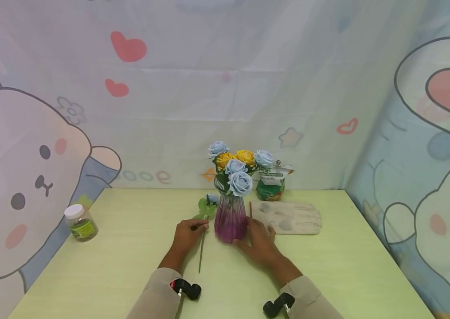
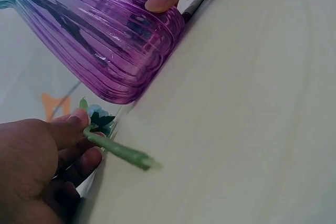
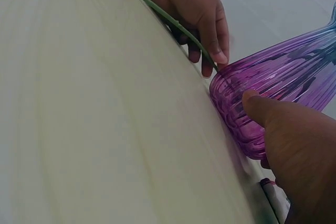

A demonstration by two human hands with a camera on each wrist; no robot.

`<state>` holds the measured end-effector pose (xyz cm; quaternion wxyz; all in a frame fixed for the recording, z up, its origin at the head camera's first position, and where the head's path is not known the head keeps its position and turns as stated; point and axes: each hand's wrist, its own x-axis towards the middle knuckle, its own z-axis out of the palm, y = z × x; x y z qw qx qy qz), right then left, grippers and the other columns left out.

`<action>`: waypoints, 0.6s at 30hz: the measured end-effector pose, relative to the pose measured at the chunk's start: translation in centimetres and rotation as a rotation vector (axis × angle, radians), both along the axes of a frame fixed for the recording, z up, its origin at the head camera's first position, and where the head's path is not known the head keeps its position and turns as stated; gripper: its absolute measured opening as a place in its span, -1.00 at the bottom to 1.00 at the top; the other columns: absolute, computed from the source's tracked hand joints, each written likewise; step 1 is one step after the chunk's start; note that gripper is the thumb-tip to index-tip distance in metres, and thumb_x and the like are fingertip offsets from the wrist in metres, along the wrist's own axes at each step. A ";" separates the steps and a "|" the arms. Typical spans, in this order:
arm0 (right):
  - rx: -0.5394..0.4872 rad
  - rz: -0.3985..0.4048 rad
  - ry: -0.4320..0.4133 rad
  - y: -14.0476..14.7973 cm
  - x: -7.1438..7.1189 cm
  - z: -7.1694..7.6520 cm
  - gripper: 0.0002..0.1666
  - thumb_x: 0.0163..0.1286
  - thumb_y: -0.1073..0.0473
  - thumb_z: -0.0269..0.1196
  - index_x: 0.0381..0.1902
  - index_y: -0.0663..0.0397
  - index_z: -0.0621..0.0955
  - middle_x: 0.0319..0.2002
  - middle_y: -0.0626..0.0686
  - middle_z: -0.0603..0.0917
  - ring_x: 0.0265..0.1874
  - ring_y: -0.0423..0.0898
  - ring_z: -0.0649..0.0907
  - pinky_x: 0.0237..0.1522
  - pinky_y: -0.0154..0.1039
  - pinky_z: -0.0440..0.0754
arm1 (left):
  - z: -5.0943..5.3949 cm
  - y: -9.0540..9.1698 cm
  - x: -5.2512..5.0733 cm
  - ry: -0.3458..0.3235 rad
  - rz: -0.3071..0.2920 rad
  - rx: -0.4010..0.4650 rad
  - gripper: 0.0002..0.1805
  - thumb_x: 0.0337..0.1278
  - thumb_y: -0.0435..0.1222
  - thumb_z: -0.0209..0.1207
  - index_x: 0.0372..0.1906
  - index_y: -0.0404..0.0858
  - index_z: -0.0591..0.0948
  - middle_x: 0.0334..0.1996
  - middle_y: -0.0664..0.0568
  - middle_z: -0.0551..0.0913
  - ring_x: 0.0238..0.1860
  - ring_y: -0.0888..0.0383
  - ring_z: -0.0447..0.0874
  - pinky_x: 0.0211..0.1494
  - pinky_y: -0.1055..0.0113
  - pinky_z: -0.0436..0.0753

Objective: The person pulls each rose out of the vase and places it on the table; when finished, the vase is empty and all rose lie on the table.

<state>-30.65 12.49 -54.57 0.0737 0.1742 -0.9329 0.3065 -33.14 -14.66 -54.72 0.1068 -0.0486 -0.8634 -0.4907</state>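
A ribbed glass vase (image 1: 230, 223), purple at the base and paler above, stands upright near the middle of the table with several blue roses (image 1: 240, 183) and yellow roses (image 1: 245, 156) in it. My right hand (image 1: 262, 246) grips its lower right side; the right wrist view shows the thumb (image 3: 257, 103) against the purple glass, the other fingers mostly hidden. Left of the vase, my left hand (image 1: 186, 237) pinches the green stem (image 2: 121, 150) of a single blue rose (image 1: 212, 198). That flower's head and leaves lie beyond the hand, and the cut stem end points toward me.
A pale wooden board (image 1: 300, 217) with grey spots lies right of the vase, a thin reddish-brown stick (image 1: 250, 209) at its left edge. Behind it stands a green pouch (image 1: 270, 188). A white-lidded jar (image 1: 82, 223) sits at the table's left edge. A printed curtain (image 1: 225, 97) hangs behind.
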 end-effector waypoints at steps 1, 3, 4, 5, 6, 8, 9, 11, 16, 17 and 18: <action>0.001 -0.003 0.001 0.0 0.0 0.0 0.00 0.53 -0.25 0.39 0.66 0.18 0.32 0.58 0.23 0.51 0.64 0.24 0.38 0.58 0.64 -0.02 | 0.0 -0.1 0.0 -0.004 -0.012 0.002 -0.82 0.43 -0.25 0.43 0.01 -0.17 0.90 -0.04 -0.11 0.90 -0.02 -0.03 0.86 0.13 0.00 0.79; 0.000 -0.007 -0.002 0.0 0.0 -0.1 0.00 0.53 -0.25 0.39 0.66 0.17 0.32 0.58 0.22 0.50 0.65 0.23 0.38 0.59 0.63 -0.02 | 0.0 -0.3 -0.1 -0.009 -0.048 -0.013 -0.78 0.43 -0.24 0.43 0.06 -0.17 0.89 -0.04 -0.09 0.91 -0.04 0.02 0.86 0.08 0.08 0.79; 0.000 -0.009 0.000 0.0 0.0 -0.1 0.00 0.53 -0.25 0.39 0.66 0.17 0.32 0.58 0.22 0.51 0.65 0.23 0.38 0.58 0.64 -0.01 | 0.0 -0.5 -0.1 -0.009 -0.074 -0.022 -0.75 0.43 -0.23 0.43 0.10 -0.19 0.87 -0.04 -0.09 0.90 -0.06 0.05 0.85 0.05 0.12 0.79; 0.001 -0.010 0.001 0.0 0.0 0.0 0.00 0.53 -0.25 0.39 0.66 0.17 0.32 0.58 0.22 0.51 0.65 0.23 0.38 0.58 0.64 -0.01 | 0.0 -0.7 -0.1 -0.017 -0.104 -0.024 -0.73 0.44 -0.23 0.43 0.13 -0.20 0.86 -0.04 -0.08 0.90 -0.07 0.07 0.85 0.03 0.17 0.78; 0.002 -0.010 0.001 0.0 0.0 0.0 0.00 0.53 -0.25 0.39 0.66 0.17 0.32 0.58 0.21 0.51 0.65 0.23 0.38 0.58 0.64 -0.01 | 0.0 -1.0 -0.1 -0.026 -0.134 -0.023 -0.70 0.44 -0.24 0.43 0.16 -0.22 0.84 -0.03 -0.09 0.90 -0.08 0.09 0.84 0.01 0.22 0.77; -0.004 -0.007 0.000 0.0 0.1 0.1 0.00 0.53 -0.24 0.39 0.66 0.18 0.32 0.58 0.22 0.51 0.65 0.23 0.37 0.58 0.65 -0.02 | 0.1 -1.5 0.0 -0.041 -0.198 -0.019 -0.66 0.46 -0.25 0.41 0.22 -0.27 0.80 0.00 -0.11 0.89 -0.07 0.10 0.83 0.00 0.28 0.75; -0.007 -0.005 -0.003 0.0 0.1 0.1 0.00 0.53 -0.25 0.39 0.67 0.18 0.32 0.58 0.21 0.50 0.65 0.23 0.37 0.59 0.64 -0.03 | 0.2 -1.7 0.0 -0.050 -0.227 -0.016 -0.65 0.47 -0.26 0.40 0.23 -0.29 0.79 0.02 -0.13 0.88 -0.05 0.10 0.82 0.01 0.31 0.75; -0.004 -0.002 -0.004 0.0 0.2 0.2 0.00 0.54 -0.25 0.38 0.67 0.17 0.31 0.59 0.21 0.49 0.66 0.23 0.36 0.60 0.64 -0.04 | 0.4 -2.1 0.1 -0.062 -0.281 -0.009 -0.61 0.47 -0.27 0.39 0.26 -0.34 0.76 0.06 -0.17 0.87 -0.02 0.06 0.81 0.04 0.32 0.73; 0.011 0.000 -0.001 0.0 0.2 0.2 0.00 0.55 -0.26 0.36 0.68 0.17 0.31 0.60 0.20 0.49 0.66 0.22 0.37 0.60 0.63 -0.03 | 0.6 -2.6 0.0 -0.046 -0.372 -0.051 -0.56 0.49 -0.26 0.37 0.33 -0.38 0.71 0.11 -0.24 0.85 0.06 -0.06 0.81 0.11 0.27 0.73; 0.011 0.000 0.007 0.0 0.2 0.2 0.00 0.55 -0.25 0.37 0.67 0.18 0.32 0.59 0.21 0.50 0.65 0.23 0.38 0.59 0.64 -0.01 | 0.7 -2.7 0.0 -0.044 -0.379 -0.059 -0.55 0.50 -0.26 0.37 0.34 -0.37 0.71 0.11 -0.24 0.85 0.06 -0.07 0.82 0.12 0.26 0.74; 0.005 0.002 0.014 0.0 0.2 0.2 -0.01 0.54 -0.25 0.38 0.66 0.19 0.33 0.58 0.22 0.51 0.64 0.24 0.39 0.57 0.65 0.00 | 0.7 -2.7 -0.1 -0.042 -0.383 -0.067 -0.55 0.50 -0.26 0.36 0.35 -0.37 0.70 0.11 -0.23 0.85 0.07 -0.08 0.82 0.13 0.25 0.74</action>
